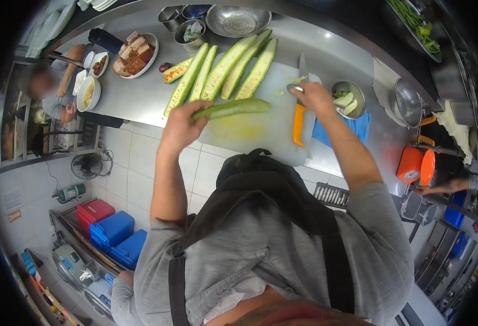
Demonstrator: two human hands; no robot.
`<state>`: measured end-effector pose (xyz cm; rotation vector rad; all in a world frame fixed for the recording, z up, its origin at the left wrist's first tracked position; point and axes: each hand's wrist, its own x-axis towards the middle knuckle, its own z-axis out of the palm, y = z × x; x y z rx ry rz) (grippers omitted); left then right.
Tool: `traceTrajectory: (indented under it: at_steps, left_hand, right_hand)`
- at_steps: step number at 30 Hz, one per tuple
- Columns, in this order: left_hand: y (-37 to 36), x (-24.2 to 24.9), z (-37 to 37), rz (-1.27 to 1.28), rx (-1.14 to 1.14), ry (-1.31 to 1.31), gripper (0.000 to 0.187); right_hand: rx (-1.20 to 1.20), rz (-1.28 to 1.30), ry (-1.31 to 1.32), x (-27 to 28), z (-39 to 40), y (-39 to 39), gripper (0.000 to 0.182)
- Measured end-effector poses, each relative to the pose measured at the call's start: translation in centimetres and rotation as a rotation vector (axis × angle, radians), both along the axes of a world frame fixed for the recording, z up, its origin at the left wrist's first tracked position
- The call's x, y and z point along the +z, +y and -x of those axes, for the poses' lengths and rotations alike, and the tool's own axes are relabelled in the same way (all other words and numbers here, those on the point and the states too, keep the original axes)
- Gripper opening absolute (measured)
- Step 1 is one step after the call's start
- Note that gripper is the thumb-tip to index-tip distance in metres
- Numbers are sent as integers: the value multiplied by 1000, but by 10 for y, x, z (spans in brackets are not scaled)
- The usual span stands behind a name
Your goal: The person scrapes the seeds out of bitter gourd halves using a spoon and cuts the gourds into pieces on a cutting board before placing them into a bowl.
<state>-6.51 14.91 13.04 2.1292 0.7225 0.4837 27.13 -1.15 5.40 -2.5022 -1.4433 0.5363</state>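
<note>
My left hand (pixel 183 126) is closed around the near end of a long green gourd half (pixel 233 110), held above the white cutting board (pixel 233 138). In my right hand (pixel 312 98) is a metal spoon (pixel 294 87), its rounded bowl showing at the fingertips and its handle mostly hidden. Beneath that hand lies a knife with an orange handle (pixel 298 126), its blade pointing away from me. Several more gourd halves (pixel 231 62) lie cut side up across the board and counter. A shorter piece (pixel 178 70) shows orange-red seeds.
A metal bowl (pixel 349 92) with pale green pieces stands on a blue cloth (pixel 343 130). Left are a plate of meat chunks (pixel 135 54) and small bowls (pixel 89 93). A wide metal bowl (pixel 238 20) sits at the back. Other people work at far left and right.
</note>
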Motion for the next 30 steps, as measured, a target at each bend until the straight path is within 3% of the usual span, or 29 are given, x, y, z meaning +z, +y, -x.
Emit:
traceTrajectory:
  at_steps: [3, 5, 7, 9, 11, 13, 15, 19, 21, 22, 24, 28, 30]
  left_hand:
    - [8, 52, -46, -227, -175, 37, 26]
    - [-3, 74, -93, -129, -191, 166, 27]
    - [-9, 37, -147, -172, -239, -90, 33]
    - [-14, -38, -186, -172, -216, -171, 38]
    - [-13, -99, -186, -17, -346, 489, 43]
    - [-21, -143, -155, -96, -417, 521, 47]
    - [-42, -160, -126, -157, -260, 255, 48]
    - [-72, -146, -90, -387, -193, 144, 46]
    - [-74, -151, -78, -352, 60, 146, 46]
    - [-74, -151, -75, -343, 73, 153, 46]
    - [-71, -153, -73, -294, -79, 403, 34]
    - [-71, -154, -74, -147, -77, 335, 26]
    - [-66, -136, -66, 135, -78, 439, 28]
  right_hand:
    - [26, -60, 82, 0, 36, -8, 35]
    - [22, -112, 148, 0, 54, -6, 34]
    - [13, -160, 216, -6, 61, -5, 33]
    - [-107, -170, 272, -19, 61, -8, 35]
    - [-140, -149, 272, -35, 56, -24, 37]
    - [-188, -129, 278, -51, 42, -36, 40]
    - [-258, -233, 326, -69, 37, -55, 43]
    - [-281, -111, 321, -39, 20, -68, 44]
    - [-302, -101, 285, -28, 11, -67, 46]
    - [-289, -90, 289, -23, 10, -60, 46]
    - [-208, -46, 172, -17, 10, -43, 45]
    - [105, 78, 105, -34, 50, -8, 46]
    - [179, 85, 111, -39, 85, 4, 46]
